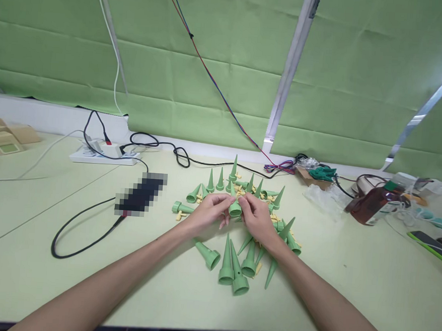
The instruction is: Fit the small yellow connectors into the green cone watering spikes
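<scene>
A green plastic watering spike (235,208) is held between both hands, its wide open end toward me and its tip pointing away. My left hand (213,208) pinches it from the left side. From the right, my right hand (256,214) closes its fingertips at the spike's side; a small yellow bit shows there, too small to make out fully. Around the hands lie several more green spikes (226,267), some standing on their wide ends, others on their sides. Small yellow valve pieces (180,215) are scattered among them.
A power strip (104,155) with black cables stands at the back left, near a blurred dark device (140,194). Yellowish boxes (3,137) are at far left. To the right lie a brown bottle (373,204), clear plastic bags (322,198) and a black-and-green object (432,248).
</scene>
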The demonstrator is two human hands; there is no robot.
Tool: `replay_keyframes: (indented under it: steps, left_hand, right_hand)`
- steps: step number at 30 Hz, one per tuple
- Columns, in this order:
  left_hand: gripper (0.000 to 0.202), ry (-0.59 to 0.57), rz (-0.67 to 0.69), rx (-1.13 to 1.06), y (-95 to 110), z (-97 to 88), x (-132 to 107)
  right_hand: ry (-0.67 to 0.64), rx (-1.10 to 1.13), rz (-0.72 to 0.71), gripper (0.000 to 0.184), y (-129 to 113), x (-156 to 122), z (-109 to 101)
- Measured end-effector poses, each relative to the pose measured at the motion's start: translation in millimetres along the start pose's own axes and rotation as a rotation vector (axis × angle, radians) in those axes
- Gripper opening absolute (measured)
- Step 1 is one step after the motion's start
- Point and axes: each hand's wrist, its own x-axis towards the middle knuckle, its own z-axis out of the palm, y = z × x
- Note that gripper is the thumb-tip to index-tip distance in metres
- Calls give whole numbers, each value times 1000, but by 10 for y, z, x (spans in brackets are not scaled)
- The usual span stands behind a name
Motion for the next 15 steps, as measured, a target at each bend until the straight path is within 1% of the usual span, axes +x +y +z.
replay_keyframes:
  steps: [5, 10, 15]
  left_hand:
    - [35, 41, 97, 195, 32, 21, -33]
    - [30, 90, 162, 288, 41, 61, -54]
    - [31, 136, 250, 392, -17, 56, -38]
  right_hand:
    - [9, -64, -41, 38, -4, 9, 0]
    - [27, -76, -48, 39, 10, 13, 16]
    - [27, -68, -45, 42, 14, 15, 18]
